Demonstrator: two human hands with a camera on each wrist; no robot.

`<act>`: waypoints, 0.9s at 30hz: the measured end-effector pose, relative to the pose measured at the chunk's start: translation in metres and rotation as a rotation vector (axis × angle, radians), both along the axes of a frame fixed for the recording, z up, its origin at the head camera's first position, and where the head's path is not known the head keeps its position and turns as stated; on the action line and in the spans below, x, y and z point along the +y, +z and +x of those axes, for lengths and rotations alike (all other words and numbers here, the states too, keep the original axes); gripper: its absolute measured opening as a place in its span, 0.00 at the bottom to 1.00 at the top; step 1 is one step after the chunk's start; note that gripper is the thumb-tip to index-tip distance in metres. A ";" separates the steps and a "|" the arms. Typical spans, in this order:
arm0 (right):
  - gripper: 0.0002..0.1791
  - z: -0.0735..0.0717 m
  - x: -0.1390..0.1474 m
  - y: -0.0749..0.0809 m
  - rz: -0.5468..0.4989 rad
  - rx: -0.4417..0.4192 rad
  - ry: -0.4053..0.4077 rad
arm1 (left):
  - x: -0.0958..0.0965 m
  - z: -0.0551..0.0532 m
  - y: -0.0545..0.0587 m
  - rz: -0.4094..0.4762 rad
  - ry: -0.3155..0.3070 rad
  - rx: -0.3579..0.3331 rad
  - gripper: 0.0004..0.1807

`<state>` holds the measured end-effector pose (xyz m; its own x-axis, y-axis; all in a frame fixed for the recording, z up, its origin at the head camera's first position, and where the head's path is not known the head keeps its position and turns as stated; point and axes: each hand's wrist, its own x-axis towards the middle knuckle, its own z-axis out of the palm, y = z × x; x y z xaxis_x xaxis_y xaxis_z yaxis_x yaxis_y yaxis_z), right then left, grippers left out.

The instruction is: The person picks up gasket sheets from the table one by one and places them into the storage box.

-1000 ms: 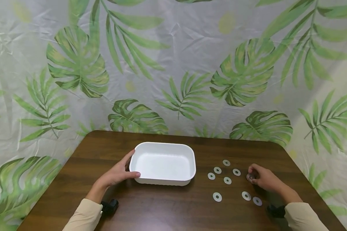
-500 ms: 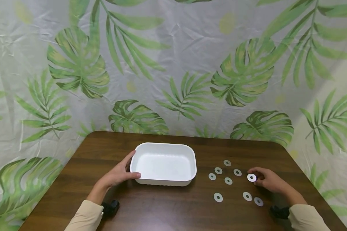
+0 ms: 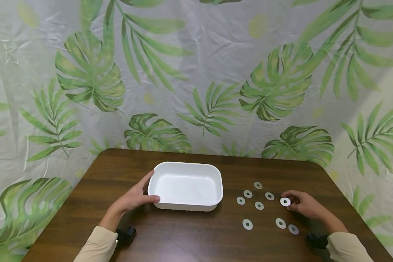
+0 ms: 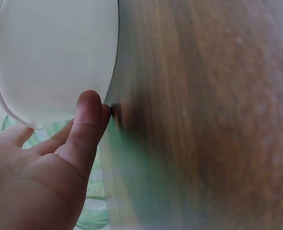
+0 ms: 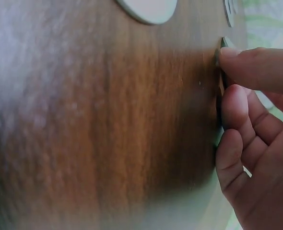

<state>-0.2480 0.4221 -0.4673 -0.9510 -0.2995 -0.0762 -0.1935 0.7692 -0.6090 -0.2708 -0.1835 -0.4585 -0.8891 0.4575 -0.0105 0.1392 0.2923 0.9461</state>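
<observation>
Left hand grips the white tub between eight and ten o'clock; right hand pinches a washer, between three and four o'clock from the tub. So thin a washer could slip if held only by its edge.

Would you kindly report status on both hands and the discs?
Left hand holding white tub. Right hand pinching one disc. Eight other discs on table, some lying between right hand and tub.
</observation>
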 end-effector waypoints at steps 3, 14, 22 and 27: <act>0.20 -0.001 0.000 0.000 0.027 0.001 -0.025 | 0.000 0.000 -0.001 0.008 0.001 -0.004 0.61; 0.21 -0.003 -0.004 0.009 0.045 -0.018 -0.062 | 0.000 0.000 0.000 -0.010 0.016 -0.007 0.61; 0.22 -0.005 -0.017 0.030 -0.043 -0.024 -0.038 | -0.001 0.000 -0.002 0.022 -0.002 -0.010 0.61; 0.23 -0.012 -0.032 0.053 -0.059 0.003 0.019 | -0.001 -0.001 -0.001 0.010 0.002 -0.011 0.61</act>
<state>-0.2596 0.3899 -0.4139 -0.9452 -0.3219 -0.0550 -0.2100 0.7281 -0.6525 -0.2714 -0.1842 -0.4600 -0.8898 0.4561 -0.0159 0.1281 0.2829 0.9506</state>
